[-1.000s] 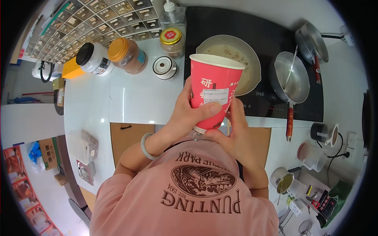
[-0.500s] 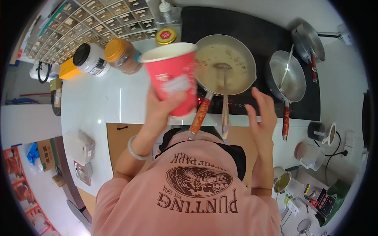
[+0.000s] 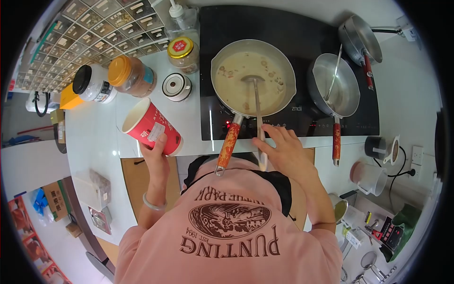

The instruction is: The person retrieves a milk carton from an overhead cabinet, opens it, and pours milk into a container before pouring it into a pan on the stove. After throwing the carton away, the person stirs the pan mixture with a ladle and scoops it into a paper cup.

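My left hand [image 3: 155,152] is closed round a red paper cup [image 3: 156,131], tilted with its white rim toward the upper left, over the counter's front edge. Whatever is inside the cup is hidden. A saucepan [image 3: 288,102] of cloudy pale liquid with small bits floating in it sits on the black hob. Its orange-brown handle points toward me. In the liquid rests a metal ladle [image 3: 258,106], its long handle leaning over the pan's near rim. My right hand [image 3: 286,149] has its thumb and fingers closed on that handle.
Right of the saucepan stands a second pan [image 3: 347,97] with a utensil in it. Another pan [image 3: 362,38] is behind it. Along the left counter are a small white canister [image 3: 177,87], a yellow-lidded jar [image 3: 183,54], an orange-lidded jar [image 3: 132,78] and a black-lidded jar [image 3: 97,85].
My left hand has carried the cup left, away from the saucepan, uncovering the white canister. My right hand has come down from beside the pan onto the ladle's handle. The view has shifted slightly.
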